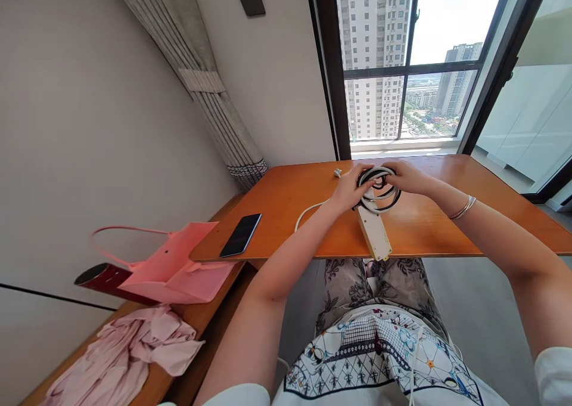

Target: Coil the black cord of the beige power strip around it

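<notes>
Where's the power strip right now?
In the head view, the power strip is right of centre, at the table's near edge, below the coiled cables between left hand and right hand.

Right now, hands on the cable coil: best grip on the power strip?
Likely the near half of the power strip, pinched across its long sides, from above, on the near side of the table. It is long and narrow, its near end at the table's edge, while the cable coil, left hand and right hand crowd its far end.

Both arms (286, 263) (496, 224) reach forward, left fingers (363, 167) and right fingers (394, 166) curled inward.
</notes>
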Demonstrator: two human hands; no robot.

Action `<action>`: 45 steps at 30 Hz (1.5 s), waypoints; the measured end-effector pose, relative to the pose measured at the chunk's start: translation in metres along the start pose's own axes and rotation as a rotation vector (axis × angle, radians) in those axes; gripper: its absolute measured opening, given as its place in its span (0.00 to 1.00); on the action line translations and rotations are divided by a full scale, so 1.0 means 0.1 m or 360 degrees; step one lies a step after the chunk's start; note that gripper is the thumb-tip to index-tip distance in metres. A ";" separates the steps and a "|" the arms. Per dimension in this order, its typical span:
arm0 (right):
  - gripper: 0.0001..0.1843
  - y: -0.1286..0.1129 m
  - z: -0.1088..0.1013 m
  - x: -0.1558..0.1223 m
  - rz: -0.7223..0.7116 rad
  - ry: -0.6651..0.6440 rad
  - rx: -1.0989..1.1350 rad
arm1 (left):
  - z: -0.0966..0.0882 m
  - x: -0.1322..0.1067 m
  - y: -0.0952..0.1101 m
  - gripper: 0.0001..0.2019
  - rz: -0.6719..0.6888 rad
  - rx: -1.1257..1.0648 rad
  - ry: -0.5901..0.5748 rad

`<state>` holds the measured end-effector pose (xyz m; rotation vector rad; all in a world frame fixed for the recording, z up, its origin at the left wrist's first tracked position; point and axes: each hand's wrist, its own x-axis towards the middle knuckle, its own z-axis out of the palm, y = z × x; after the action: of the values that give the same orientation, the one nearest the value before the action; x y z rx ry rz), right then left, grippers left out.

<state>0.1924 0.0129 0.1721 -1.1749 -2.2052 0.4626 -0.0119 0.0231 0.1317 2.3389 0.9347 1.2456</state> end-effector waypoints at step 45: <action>0.14 -0.53 -0.17 0.02 -0.0142 0.0297 -0.1165 | -0.29 0.24 0.42 0.32 0.0440 0.0215 -0.0116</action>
<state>0.1695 -0.0143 0.2147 -1.3850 -2.3042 -0.5246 -0.0099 0.0081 0.1864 2.6731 0.7093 1.2191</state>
